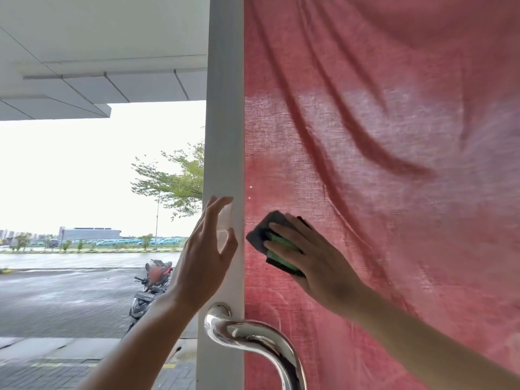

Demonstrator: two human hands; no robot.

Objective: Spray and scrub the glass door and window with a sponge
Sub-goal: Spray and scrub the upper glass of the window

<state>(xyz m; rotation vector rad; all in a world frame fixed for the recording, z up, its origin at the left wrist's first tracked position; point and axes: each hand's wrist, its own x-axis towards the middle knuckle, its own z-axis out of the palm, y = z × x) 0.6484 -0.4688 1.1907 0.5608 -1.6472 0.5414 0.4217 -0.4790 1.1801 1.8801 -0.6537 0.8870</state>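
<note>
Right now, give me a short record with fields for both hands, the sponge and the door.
left hand: fingers straight, resting on the white door frame
right hand: pressing the sponge flat on the glass
sponge: green with dark pad, beside the door frame, above the door handle
glass: red curtain behind it
door handle: chrome, untouched

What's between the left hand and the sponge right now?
In the head view, only a strip of white door frame separates the left hand from the sponge, plus a sliver of glass.
</note>
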